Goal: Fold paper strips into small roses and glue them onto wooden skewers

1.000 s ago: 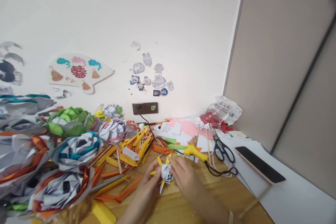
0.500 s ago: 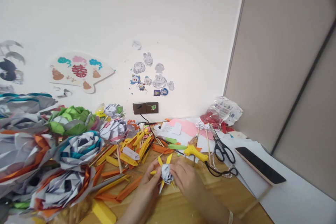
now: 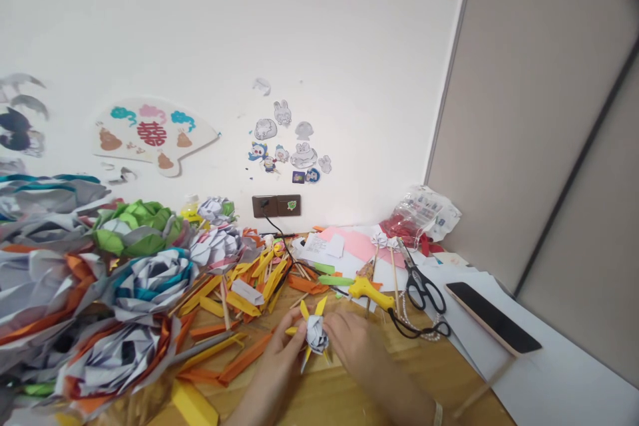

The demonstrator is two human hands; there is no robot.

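As my left hand (image 3: 284,347) and right hand (image 3: 353,343), nearly closed, pinch a paper flower (image 3: 316,333), folded strips (image 3: 245,359) litter the wooden table (image 3: 327,396) beside a white wall (image 3: 349,46)

The left fingers (image 3: 297,339) partly hide a yellow petal (image 3: 290,331) of the paper flower (image 3: 316,334).

Sm. paper flower (image 3: 315,335): wht ctr w/ dk patches, yel. petals. Table (image 3: 324,406): brn wood grain. Glue gun (image 3: 370,292): yel. Scissors (image 3: 413,270) twd R edge: blk handles. Phone (image 3: 492,316), R edge: blk screen, pinkish rim. Lg. flower (image 3: 142,219), twd back L corner: grn/wht. Sheet (image 3: 357,239), back edge: pink. Folded strips (image 3: 247,359): orng & yel.
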